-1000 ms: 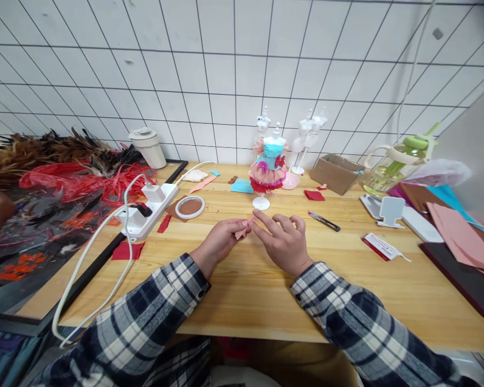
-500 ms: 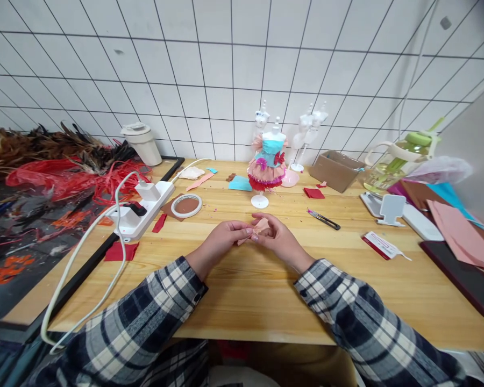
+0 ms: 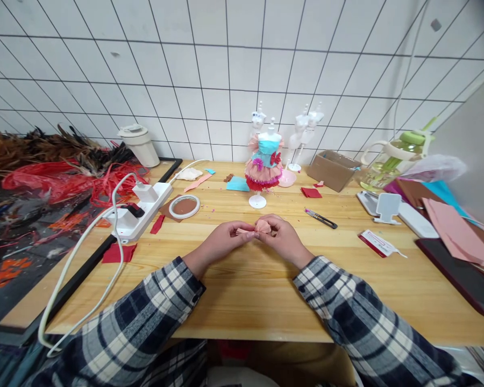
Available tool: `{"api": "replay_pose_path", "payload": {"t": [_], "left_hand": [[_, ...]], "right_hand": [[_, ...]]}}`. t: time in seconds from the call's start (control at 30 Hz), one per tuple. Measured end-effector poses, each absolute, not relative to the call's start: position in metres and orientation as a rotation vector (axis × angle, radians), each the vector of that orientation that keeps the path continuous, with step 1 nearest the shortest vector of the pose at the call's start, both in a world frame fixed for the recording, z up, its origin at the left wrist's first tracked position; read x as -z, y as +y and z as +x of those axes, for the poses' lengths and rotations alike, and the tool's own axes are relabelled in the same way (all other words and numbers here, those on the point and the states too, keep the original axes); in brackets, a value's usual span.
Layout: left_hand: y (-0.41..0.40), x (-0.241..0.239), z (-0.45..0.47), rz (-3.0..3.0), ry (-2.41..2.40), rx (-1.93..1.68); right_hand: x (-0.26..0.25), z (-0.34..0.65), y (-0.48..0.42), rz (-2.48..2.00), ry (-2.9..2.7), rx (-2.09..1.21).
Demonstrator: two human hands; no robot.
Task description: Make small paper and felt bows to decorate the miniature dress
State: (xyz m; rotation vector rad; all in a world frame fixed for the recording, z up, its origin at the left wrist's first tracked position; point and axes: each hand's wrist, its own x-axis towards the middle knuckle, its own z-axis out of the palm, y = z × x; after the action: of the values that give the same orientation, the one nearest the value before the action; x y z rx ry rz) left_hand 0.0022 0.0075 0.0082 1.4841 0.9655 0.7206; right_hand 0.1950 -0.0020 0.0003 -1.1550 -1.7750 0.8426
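Between my two hands is a small piece of pleated pink crepe paper (image 3: 263, 227), held above the front half of the wooden table. My left hand (image 3: 230, 239) pinches its left end, thumb against fingers. My right hand (image 3: 281, 237) grips the gathered, fanned-out part on the right. The fingertips of both hands nearly meet. Behind them stands a small white dress form (image 3: 257, 201) wearing a paper dress (image 3: 266, 160) with a turquoise top, a pink ruffled skirt and a red lower edge. Purple and red paper decorations sit at its waist.
A utility knife (image 3: 321, 218) lies right of my hands. Left are a tape roll (image 3: 184, 206), a power strip (image 3: 145, 212) with white cables, and red paper pieces (image 3: 119, 253). Farther right are a cardboard box (image 3: 333, 172), a bottle (image 3: 387, 164), a phone stand (image 3: 388, 208) and pink paper sheets (image 3: 455, 231).
The pink crepe paper has turned between my fingers, and more of its pleated fan shows now. My hands stay close together; the whole view has shifted slightly.
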Motion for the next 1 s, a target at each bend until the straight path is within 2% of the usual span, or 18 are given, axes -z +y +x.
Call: {"api": "replay_pose_path", "payload": {"t": [0.4,0.7,1.0], "left_hand": [[0.011,-0.0011,-0.0014,1.499,1.065,-0.747],[0.0092,-0.0039,0.0013,1.429,1.068,-0.801],[0.0087,-0.0031,0.0025,1.215,0.961,-0.871]], "right_hand": [[-0.0003,0.1903,-0.0082,-1.046,-1.495,-1.384],[0.0036,0.1919,-0.0029,-1.158,-1.375,-1.395],[0.0072,0.1884,-0.0017,-1.151,-1.306,-1.272]]}}
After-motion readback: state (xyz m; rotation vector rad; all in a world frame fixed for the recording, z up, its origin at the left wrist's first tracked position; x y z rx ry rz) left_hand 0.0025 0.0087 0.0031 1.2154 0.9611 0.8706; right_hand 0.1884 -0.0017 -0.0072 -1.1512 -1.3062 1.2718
